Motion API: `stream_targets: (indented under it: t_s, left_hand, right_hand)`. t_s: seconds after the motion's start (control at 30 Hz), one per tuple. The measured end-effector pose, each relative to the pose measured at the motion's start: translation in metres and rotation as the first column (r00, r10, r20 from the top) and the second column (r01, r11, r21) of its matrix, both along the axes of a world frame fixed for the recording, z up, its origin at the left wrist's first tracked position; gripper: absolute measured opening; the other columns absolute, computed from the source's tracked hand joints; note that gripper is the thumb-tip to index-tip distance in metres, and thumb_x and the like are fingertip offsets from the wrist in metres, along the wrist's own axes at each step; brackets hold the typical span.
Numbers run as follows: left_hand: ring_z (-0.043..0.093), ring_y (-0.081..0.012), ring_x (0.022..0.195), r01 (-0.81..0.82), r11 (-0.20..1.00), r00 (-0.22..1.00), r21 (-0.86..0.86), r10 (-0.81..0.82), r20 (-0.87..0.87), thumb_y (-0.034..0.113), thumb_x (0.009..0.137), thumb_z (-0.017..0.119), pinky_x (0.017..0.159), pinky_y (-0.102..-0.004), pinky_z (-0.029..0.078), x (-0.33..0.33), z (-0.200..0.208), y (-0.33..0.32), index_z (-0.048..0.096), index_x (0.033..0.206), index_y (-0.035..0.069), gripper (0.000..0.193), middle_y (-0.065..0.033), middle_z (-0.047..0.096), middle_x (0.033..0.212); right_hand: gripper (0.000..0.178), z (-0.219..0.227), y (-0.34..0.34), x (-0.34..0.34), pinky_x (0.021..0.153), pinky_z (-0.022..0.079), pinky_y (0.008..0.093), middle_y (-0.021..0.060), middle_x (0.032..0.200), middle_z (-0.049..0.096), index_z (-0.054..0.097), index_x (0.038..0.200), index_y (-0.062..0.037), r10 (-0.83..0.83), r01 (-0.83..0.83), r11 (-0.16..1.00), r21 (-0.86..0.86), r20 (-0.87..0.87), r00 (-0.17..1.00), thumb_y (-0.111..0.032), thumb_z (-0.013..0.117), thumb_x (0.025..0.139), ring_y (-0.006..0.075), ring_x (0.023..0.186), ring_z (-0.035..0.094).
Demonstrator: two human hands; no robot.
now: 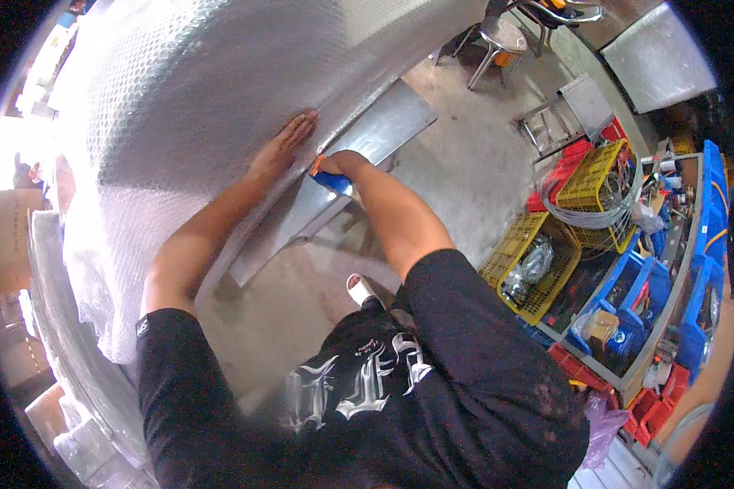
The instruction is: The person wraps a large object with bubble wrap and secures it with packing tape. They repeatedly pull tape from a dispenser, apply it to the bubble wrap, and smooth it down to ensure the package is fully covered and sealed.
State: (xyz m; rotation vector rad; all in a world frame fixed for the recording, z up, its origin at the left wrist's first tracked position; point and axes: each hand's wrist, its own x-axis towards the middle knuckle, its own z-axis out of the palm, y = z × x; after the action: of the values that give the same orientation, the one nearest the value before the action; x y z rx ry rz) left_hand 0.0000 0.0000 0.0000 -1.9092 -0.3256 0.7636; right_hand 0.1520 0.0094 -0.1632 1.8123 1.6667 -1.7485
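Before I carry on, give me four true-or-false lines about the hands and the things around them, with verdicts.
1. The left hand lies on the bubble wrap. True.
2. Both hands are empty. False: the right hand grips a blue and orange tool.
3. A grey coil lies across a yellow crate. True.
4. A stool stands at the picture's left edge. False: the stool is near the top, right of centre.
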Motion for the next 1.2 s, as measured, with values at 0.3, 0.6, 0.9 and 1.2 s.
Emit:
stream_targets:
  t_s: [0.3,0.6,0.9,1.2]
  left_hand:
    - [0.004,-0.0279,0.156,0.006,1.0,1.0,0.005,-0.006,0.009,0.039,0.099,0.039,0.127,-0.0472,-0.001,0.003,0.004,-0.002,0.014,0.161,0.005,0.075,-0.0094,0.007,0.17]
    - [0.003,-0.0222,0.157,-0.187,0.955,0.975,-0.229,0.152,-0.16,0.028,0.1,0.034,0.129,-0.0404,0.0,0.012,-0.079,-0.032,0.014,0.161,0.005,0.069,-0.0054,0.005,0.17]
    - [-0.001,-0.0206,0.156,-0.13,0.982,0.984,-0.139,0.111,-0.137,0.029,0.1,0.035,0.128,-0.0392,-0.005,-0.02,-0.125,-0.04,0.003,0.161,0.006,0.073,-0.0057,-0.001,0.17]
    - [0.012,-0.0288,0.156,-0.119,0.944,0.987,-0.308,0.08,-0.136,0.033,0.093,0.048,0.128,-0.0459,0.003,-0.204,-0.043,-0.136,0.022,0.159,0.005,0.076,-0.0117,0.015,0.169]
  right_hand:
    - [0.04,0.003,-0.004,0.011,0.055,0.052,0.042,0.0081,0.07,0.065,0.068,0.086,-0.0146,-0.277,0.079,0.865,-0.496,-0.341,0.898,-0.051,0.053,0.096,0.0219,0.058,0.065]
    - [0.064,0.058,-0.159,0.133,0.067,0.054,0.0337,0.0073,0.08,0.068,0.07,0.092,-0.0039,-0.649,0.338,0.731,-0.593,-0.451,0.612,-0.068,0.07,0.084,0.0204,0.071,0.066]
    - [0.062,0.012,-0.216,0.182,0.068,0.052,0.0295,0.0069,0.093,0.068,0.062,0.112,0.0002,-0.651,0.525,0.758,-0.386,-0.427,0.627,-0.056,0.073,0.087,0.0139,0.076,0.064]
    - [0.06,-0.006,-0.288,0.047,0.059,0.051,0.0276,0.0052,0.086,0.07,0.067,0.106,0.0011,-0.741,0.625,0.661,-0.415,-0.492,0.457,-0.057,0.071,0.088,0.014,0.065,0.065]
